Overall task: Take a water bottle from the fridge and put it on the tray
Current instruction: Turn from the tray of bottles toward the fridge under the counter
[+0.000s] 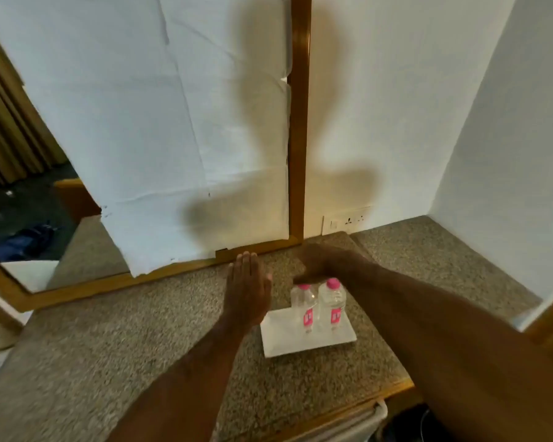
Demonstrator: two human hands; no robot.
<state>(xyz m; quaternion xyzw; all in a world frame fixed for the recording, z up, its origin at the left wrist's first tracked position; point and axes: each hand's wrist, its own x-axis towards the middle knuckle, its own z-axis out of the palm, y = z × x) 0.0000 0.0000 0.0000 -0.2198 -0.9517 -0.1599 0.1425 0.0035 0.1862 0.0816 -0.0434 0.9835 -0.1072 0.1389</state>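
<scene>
Two clear water bottles with pink caps and pink labels stand upright side by side on a white rectangular tray (284,341): the left bottle (304,309) and the right bottle (332,303). The tray lies on a speckled stone counter (141,330). My left hand (248,291) is flat with straight fingers, holding nothing, just left of the bottles over the tray's left edge. My right hand (320,261) hovers behind and above the two caps with its fingers bent down towards them. It is blurred, and I cannot tell whether it touches a cap.
A wood-framed mirror (297,122), mostly covered by white paper (141,122), stands at the back of the counter. A wall socket (348,221) sits low on the back wall. A white side wall (508,138) closes the right. A white appliance edge (375,413) shows below the counter's wooden front edge.
</scene>
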